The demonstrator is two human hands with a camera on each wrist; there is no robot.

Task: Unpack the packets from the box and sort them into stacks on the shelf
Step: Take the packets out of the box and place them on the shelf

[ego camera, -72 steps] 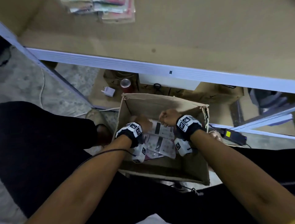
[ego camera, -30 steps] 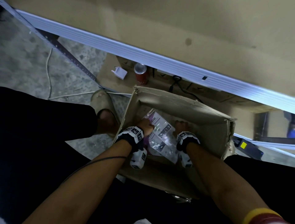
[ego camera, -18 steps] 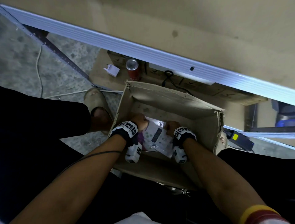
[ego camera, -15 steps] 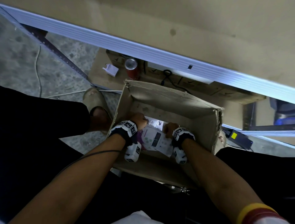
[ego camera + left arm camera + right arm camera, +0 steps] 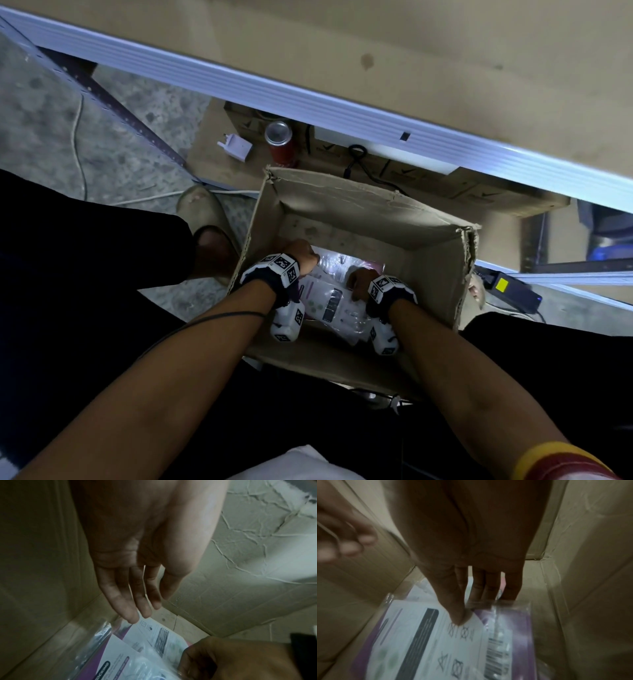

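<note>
Packets (image 5: 330,303) in clear wrap, white and purple with a barcode and crossed-out care symbols, lie on the floor of the box (image 5: 363,209), toward its near wall, leaving bare cardboard toward the far wall. Both hands reach down inside: the right hand (image 5: 471,563) pinches the top packet's far edge between thumb and fingers, while the left hand (image 5: 135,563) has straight fingers whose tips reach a packet corner beside the left wall. Beyond the torn far rim stands a red can (image 5: 281,144), then the shelf (image 5: 342,109) and its pale metal edge.

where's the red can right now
In the head view the red drink can stands upright on flat cardboard under the shelf edge, just beyond the open cardboard box, right of a white plug adapter.
</note>
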